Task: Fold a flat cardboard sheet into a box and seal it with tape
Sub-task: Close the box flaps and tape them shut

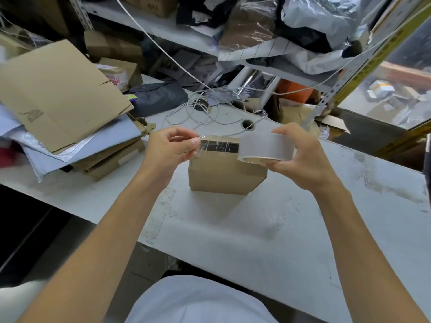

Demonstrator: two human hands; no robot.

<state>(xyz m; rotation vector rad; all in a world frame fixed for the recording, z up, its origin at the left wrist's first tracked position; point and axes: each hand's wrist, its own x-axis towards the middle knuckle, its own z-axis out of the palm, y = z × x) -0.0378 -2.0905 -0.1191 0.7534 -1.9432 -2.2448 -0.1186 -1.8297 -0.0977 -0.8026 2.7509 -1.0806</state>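
The left hand is pinching the tape end; the right hand is gripping the roll above the box standing on the table. The slack strip may be twisting and sticking to itself.

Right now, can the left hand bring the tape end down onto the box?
Probably yes: the left hand pinches the tape end just above the box, nothing between.

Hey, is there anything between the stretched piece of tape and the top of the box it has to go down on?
Nothing visible. The left hand pinches the free end of the clear tape strip, the right hand holds the tape roll, and the strip hangs just over the cardboard box with only air between.
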